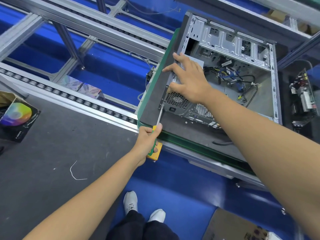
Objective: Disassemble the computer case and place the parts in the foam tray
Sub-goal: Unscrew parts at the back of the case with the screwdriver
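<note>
An open computer case point(270, 80) lies on its side on a dark mat, with loose cables and a bare metal frame inside. Its power supply point(176, 103) sits at the near left corner, fan grille facing me. My left hand point(149, 141) grips a green-and-yellow screwdriver point(160, 116), whose tip touches the rear panel at the power supply's lower left corner. My right hand point(187, 78) rests flat on the top edge of the case above the power supply, fingers spread.
A removed circuit board point(302, 99) lies in dark foam right of the case. A yellow button box point(155, 152) hangs on the bench edge. Roller conveyor rails point(69, 96) run to the left. A fan box point(15, 118) stands on the grey floor mat at far left.
</note>
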`<state>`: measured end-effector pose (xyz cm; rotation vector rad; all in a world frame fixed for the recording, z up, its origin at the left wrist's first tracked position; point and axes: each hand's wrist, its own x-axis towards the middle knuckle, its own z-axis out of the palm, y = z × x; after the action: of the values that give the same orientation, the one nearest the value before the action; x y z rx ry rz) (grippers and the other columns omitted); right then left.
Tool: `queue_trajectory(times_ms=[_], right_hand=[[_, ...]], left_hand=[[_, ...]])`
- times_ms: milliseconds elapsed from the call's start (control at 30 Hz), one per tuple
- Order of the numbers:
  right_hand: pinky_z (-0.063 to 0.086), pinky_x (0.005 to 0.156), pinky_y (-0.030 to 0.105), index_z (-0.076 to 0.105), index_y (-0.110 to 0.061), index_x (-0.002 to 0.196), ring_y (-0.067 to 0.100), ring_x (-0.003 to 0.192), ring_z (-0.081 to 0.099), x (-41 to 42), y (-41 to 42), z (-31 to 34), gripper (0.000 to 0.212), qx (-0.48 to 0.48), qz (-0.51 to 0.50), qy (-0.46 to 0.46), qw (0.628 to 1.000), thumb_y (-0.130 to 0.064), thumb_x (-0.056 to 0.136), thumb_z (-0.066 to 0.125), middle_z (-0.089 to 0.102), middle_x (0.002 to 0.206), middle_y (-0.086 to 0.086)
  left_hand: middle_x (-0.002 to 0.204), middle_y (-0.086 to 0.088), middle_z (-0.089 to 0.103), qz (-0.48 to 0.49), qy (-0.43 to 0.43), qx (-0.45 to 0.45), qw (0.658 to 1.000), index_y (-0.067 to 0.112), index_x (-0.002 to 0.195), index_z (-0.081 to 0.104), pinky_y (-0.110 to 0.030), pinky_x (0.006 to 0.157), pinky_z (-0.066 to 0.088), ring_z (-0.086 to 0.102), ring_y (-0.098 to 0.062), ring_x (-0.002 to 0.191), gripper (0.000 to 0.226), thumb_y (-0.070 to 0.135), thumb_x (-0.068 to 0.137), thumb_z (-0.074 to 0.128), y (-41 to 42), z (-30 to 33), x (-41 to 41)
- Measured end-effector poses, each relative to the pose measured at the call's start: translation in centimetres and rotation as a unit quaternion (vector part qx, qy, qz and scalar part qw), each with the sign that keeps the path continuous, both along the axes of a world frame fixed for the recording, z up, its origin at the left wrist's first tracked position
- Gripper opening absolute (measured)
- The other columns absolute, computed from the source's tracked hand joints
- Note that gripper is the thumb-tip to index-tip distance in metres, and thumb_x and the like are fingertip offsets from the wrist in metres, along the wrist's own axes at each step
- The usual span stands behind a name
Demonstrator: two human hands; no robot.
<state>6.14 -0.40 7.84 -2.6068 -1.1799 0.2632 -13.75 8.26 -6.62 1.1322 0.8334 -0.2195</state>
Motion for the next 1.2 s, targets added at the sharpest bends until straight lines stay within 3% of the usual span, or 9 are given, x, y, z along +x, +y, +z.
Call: queue_trajectory(times_ms=[133,300,467,567,733,867,1033,1100,1200], right_hand=[[0.007,0.122,0.045,0.053,-0.037,0.137,0.021,0.157,0.006,0.1,-0.1,-0.1,0.053,0.002,-0.001,-0.002,1.0,-0.044,0.084,0.054,0.017,0.168,0.0],[0.007,0.123,0.045,0.053,-0.037,0.137,0.021,0.157,0.007,0.0,0.0,-0.1,0.053,0.003,-0.001,-0.002,1.0,-0.043,0.084,0.054,0.018,0.168,0.0],[0.007,0.122,0.044,0.053,-0.037,0.137,0.02,0.157,0.006,0.2,-0.1,-0.1,0.053,0.004,0.001,-0.006,1.0,-0.043,0.085,0.053,0.017,0.168,0.001],[0.007,0.123,0.045,0.053,-0.038,0.137,0.02,0.157,0.006,0.2,-0.1,-0.1,0.052,0.005,0.001,-0.005,1.0,-0.041,0.086,0.056,0.016,0.168,0.001],[0.008,0.123,0.046,0.053,-0.038,0.136,0.02,0.157,0.006,0.1,0.0,-0.1,0.054,0.003,0.0,-0.001,1.0,-0.046,0.083,0.052,0.017,0.168,0.0],[0.007,0.123,0.046,0.053,-0.04,0.136,0.02,0.157,0.006,0.3,-0.1,-0.2,0.052,0.003,0.002,-0.004,1.0,-0.045,0.085,0.057,0.016,0.168,-0.001],[0.008,0.122,0.046,0.053,-0.039,0.135,0.019,0.156,0.006,0.3,0.0,-0.3,0.053,0.004,0.001,-0.005,1.0,-0.046,0.083,0.055,0.017,0.168,-0.001],[0.008,0.122,0.046,0.053,-0.04,0.135,0.019,0.156,0.006,0.3,-0.1,-0.3,0.053,0.004,0.001,-0.006,1.0,-0.047,0.083,0.055,0.017,0.168,-0.001],[0.008,0.122,0.046,0.053,-0.04,0.135,0.018,0.156,0.006,0.3,0.0,-0.3,0.053,0.006,0.002,-0.004,1.0,-0.047,0.082,0.055,0.017,0.168,-0.002]], left_hand=[[0.072,-0.008,0.059,0.039,-0.034,0.056,0.997,0.016,0.092,0.045,-0.025,0.047,0.048,0.053,-0.014,0.047,0.048,0.048,0.085,0.081,-0.8,-0.4,-0.3],[0.082,-0.011,0.066,0.025,-0.066,0.064,0.996,0.005,0.096,0.058,-0.03,0.058,0.058,0.068,-0.012,0.064,0.042,0.046,0.096,0.068,-0.9,-0.2,-0.4],[0.069,0.004,0.06,0.03,-0.047,0.006,0.998,0.01,0.099,0.07,-0.026,0.051,0.045,0.052,-0.009,0.054,0.049,0.052,0.105,0.047,-0.8,-0.1,-0.1],[0.08,-0.001,0.057,0.032,-0.049,0.013,0.998,0.013,0.104,0.062,-0.027,0.046,0.038,0.045,-0.01,0.05,0.043,0.055,0.101,0.054,-0.7,0.0,0.0],[0.087,-0.014,0.057,0.046,-0.058,0.103,0.992,0.014,0.099,0.046,-0.026,0.048,0.048,0.054,-0.01,0.049,0.049,0.047,0.086,0.08,-0.3,-0.5,-0.4],[0.078,-0.01,0.064,0.038,-0.07,0.092,0.993,0.006,0.09,0.052,-0.037,0.06,0.055,0.065,-0.016,0.064,0.046,0.049,0.095,0.069,0.0,-0.3,-0.2],[0.08,-0.004,0.062,0.002,-0.043,0.038,0.998,0.009,0.095,0.064,-0.028,0.052,0.042,0.053,-0.014,0.057,0.047,0.05,0.107,0.045,1.1,0.2,0.1],[0.083,-0.004,0.061,-0.017,-0.044,0.058,0.997,0.01,0.101,0.06,-0.026,0.047,0.04,0.048,-0.012,0.052,0.046,0.054,0.105,0.046,1.3,0.4,0.2],[0.091,-0.004,0.054,-0.029,-0.05,0.119,0.991,0.02,0.103,0.045,-0.026,0.049,0.047,0.052,-0.014,0.059,0.044,0.055,0.092,0.069,0.7,0.2,0.0]])
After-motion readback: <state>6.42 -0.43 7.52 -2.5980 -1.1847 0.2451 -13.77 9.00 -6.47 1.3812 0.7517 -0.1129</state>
